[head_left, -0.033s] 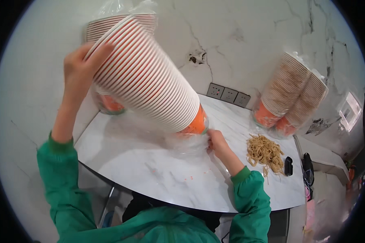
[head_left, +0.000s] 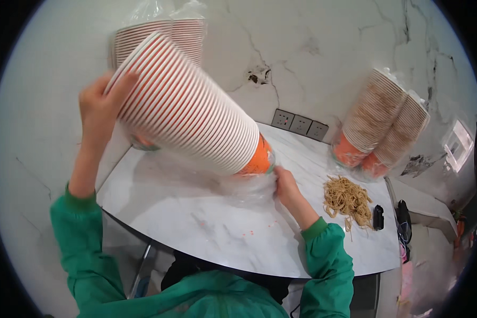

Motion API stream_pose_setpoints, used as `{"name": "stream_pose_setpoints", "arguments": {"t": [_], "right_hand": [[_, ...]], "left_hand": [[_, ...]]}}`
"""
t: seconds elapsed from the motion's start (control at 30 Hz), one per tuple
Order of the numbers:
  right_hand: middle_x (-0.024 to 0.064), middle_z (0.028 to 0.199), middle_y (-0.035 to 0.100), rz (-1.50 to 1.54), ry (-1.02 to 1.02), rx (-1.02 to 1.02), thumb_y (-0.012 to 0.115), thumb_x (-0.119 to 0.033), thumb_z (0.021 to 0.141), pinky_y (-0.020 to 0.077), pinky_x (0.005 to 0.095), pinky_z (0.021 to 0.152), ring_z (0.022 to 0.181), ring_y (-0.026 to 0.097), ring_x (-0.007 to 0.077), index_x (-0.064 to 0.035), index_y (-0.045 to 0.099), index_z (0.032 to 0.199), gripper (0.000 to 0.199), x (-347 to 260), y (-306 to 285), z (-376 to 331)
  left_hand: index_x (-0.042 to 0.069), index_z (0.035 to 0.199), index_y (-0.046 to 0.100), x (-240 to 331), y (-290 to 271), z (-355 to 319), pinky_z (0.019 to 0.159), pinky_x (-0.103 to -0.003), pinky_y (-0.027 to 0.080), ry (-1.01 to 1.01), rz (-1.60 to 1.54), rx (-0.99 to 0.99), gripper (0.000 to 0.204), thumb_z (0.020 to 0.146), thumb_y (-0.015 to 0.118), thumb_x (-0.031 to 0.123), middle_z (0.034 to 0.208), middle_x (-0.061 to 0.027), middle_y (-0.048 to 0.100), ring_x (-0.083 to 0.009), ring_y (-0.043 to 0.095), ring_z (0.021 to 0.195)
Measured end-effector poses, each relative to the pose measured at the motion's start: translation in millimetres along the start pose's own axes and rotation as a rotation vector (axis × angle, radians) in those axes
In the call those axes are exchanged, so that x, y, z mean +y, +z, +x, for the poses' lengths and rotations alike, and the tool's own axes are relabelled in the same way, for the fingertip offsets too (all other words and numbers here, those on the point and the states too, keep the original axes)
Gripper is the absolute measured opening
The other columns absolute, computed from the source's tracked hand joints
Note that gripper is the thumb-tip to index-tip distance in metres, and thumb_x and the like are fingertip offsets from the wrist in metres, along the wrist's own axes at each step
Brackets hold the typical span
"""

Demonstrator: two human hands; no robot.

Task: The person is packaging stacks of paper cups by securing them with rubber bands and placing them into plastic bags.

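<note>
A tall stack of nested paper cups (head_left: 193, 114), white-rimmed with an orange base, leans across the table from upper left to lower right. My left hand (head_left: 100, 103) is closed round the rim end, thumb over the top cup. At the orange base, my right hand (head_left: 289, 185) is closed with its fingertips at a crumpled clear plastic bag (head_left: 244, 190), the fingers partly hidden. The bag lies under and around the lower end of the stack.
Behind the held stack stand bagged cup stacks (head_left: 188, 40). Two more bagged stacks (head_left: 379, 119) lean at the back right. A tan heap of string (head_left: 347, 200) and a small black object (head_left: 378, 217) lie on the marble-patterned table (head_left: 196, 233). Wall sockets (head_left: 300, 125) sit behind.
My left hand has lowered a little and shifted left, bringing the rim end of the cup stack down with it. My right hand stays at the base, having barely moved.
</note>
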State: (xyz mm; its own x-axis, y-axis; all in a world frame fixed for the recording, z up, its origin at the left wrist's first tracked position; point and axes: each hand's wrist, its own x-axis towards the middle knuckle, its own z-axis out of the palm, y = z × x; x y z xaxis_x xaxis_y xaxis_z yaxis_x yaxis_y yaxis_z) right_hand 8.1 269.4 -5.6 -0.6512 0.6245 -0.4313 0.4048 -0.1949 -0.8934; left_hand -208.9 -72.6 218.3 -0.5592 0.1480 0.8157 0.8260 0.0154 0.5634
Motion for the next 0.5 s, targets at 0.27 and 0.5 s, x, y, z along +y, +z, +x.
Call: {"name": "stream_pose_setpoints", "arguments": {"t": [0.27,0.5], "right_hand": [[0.0109,0.118,0.067,0.792,-0.475,0.054,0.061,-0.033,0.098,0.0502,0.0398,0.098,0.108,0.064,0.0245,-0.0039,0.062,0.120,0.036,-34.7,-4.7,2.5],[0.0040,0.075,0.057,0.213,-0.822,0.474,0.069,-0.011,0.083,0.0447,0.0355,0.067,0.073,0.052,0.0139,0.0003,0.064,0.082,0.012,-136.6,-81.2,-49.3]], "left_hand": [[0.003,0.072,0.056,-45.4,-22.5,-131.7,0.056,-0.026,0.034,-0.307,-0.088,0.209,0.038,0.100,0.068,0.026,0.069,0.0070,0.050,-0.0032,0.041,0.065],[0.003,0.094,0.068,-52.6,45.1,-145.3,0.068,-0.024,0.048,-0.590,-0.619,0.237,0.026,0.103,0.062,0.027,0.089,0.0005,0.069,-0.0054,0.059,0.074]]}}
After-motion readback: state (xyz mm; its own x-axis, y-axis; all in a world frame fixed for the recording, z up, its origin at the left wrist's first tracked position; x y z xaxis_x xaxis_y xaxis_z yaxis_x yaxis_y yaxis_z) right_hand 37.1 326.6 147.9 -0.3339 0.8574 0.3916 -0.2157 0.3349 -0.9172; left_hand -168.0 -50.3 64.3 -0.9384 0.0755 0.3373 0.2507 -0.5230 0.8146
